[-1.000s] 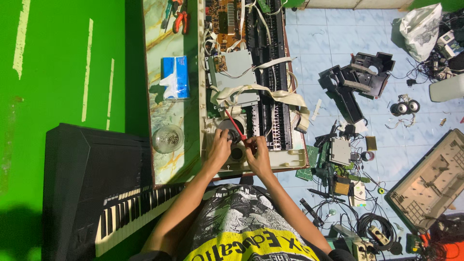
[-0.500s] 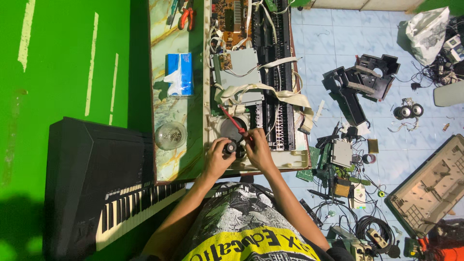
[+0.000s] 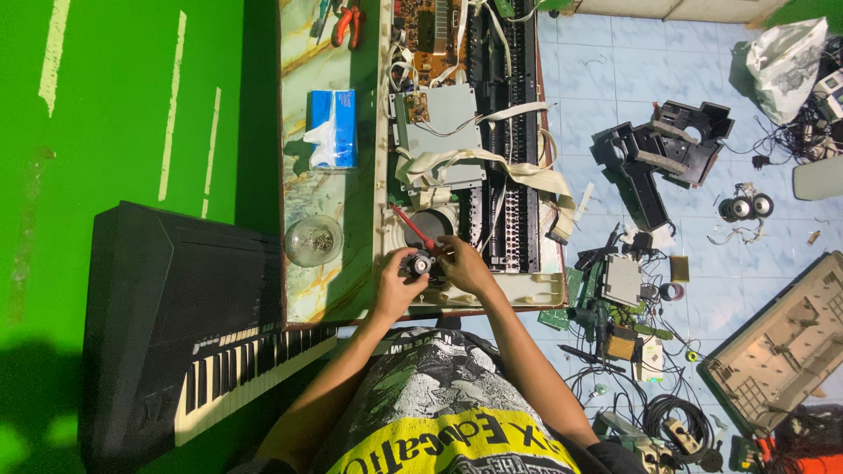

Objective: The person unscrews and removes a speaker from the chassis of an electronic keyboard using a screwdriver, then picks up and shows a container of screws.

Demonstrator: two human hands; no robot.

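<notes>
A small round part (image 3: 420,262) sits pinched between the left hand (image 3: 395,283) and right hand (image 3: 463,265), both closed on it, over the near corner of the open keyboard chassis (image 3: 465,175) on the table (image 3: 329,189). If either grip slackens it could drop among the ribbon cables (image 3: 492,167), and the red screwdriver (image 3: 413,226) just beside might get knocked.

Informal electronics repair workshop, floor-level setup. Opened keyboard chassis (image 3: 465,149) on a low marble-pattern table (image 3: 329,263), circuit boards and ribbon cables exposed. Red-handled pliers (image 3: 349,22) and a glass jar of small parts (image 3: 313,240) on the tabletop. Another black keyboard (image 3: 202,333) leans beside it. Blue tiled floor (image 3: 606,79) is littered with black plastic housings (image 3: 659,154), small speakers (image 3: 745,207), loose boards and coiled cables (image 3: 676,421).
</notes>
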